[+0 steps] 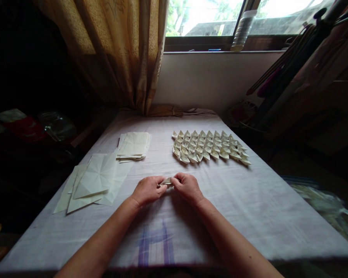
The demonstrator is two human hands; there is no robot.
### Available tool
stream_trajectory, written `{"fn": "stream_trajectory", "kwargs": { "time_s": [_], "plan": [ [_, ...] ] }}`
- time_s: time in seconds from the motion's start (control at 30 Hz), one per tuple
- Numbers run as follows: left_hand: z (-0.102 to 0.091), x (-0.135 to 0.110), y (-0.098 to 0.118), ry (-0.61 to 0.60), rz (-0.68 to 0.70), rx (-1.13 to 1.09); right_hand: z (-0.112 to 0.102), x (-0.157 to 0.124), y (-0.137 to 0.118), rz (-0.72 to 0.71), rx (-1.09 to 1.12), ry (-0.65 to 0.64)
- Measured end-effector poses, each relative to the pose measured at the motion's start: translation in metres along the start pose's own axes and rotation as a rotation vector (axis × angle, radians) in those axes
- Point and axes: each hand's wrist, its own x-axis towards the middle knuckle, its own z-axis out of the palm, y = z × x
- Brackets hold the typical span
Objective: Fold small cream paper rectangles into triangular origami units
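My left hand [147, 189] and my right hand [188, 186] meet at the middle of the table, fingers pinched from both sides on a small folded piece of cream paper [167, 181]. Beyond them lies a grid of several finished folded paper pieces [210, 146] in neat rows. A stack of cream paper squares [134, 145] sits to the far left of my hands. Nearer, several creased, unfolded sheets [94, 181] lie fanned out at the left.
A white cloth with a purple check covers the table [249, 208]. A tan curtain [118, 50] hangs at the back left, beside a window with a plastic bottle [243, 29] on the sill. Dark clutter stands on both sides of the table.
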Motion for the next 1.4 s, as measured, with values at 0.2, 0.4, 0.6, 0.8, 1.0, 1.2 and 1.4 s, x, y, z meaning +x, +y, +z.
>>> {"fn": "stream_trajectory", "kwargs": {
  "time_s": [0.2,0.4,0.6,0.8,1.0,1.2,1.4],
  "plan": [
    [0.001,0.005,0.005,0.018,-0.071,0.009,0.000,-0.006,0.002,-0.068,-0.002,-0.025],
    [0.001,0.006,0.003,0.023,-0.097,-0.071,0.000,-0.009,0.003,-0.118,-0.056,-0.051],
    [0.007,0.011,-0.006,0.039,-0.117,-0.239,-0.001,-0.010,0.002,-0.113,-0.094,-0.038],
    [0.019,0.018,-0.010,0.129,-0.214,-0.305,-0.005,-0.005,-0.001,-0.158,-0.129,-0.021],
    [0.022,0.021,-0.003,0.189,-0.253,-0.303,-0.004,0.001,-0.003,-0.146,-0.132,0.037],
    [0.026,0.022,0.007,0.207,-0.279,-0.303,0.002,-0.005,0.000,-0.176,-0.057,0.090],
    [0.035,0.019,0.014,0.289,-0.244,-0.185,0.001,-0.001,0.002,-0.134,0.045,0.015]
  ]
}}
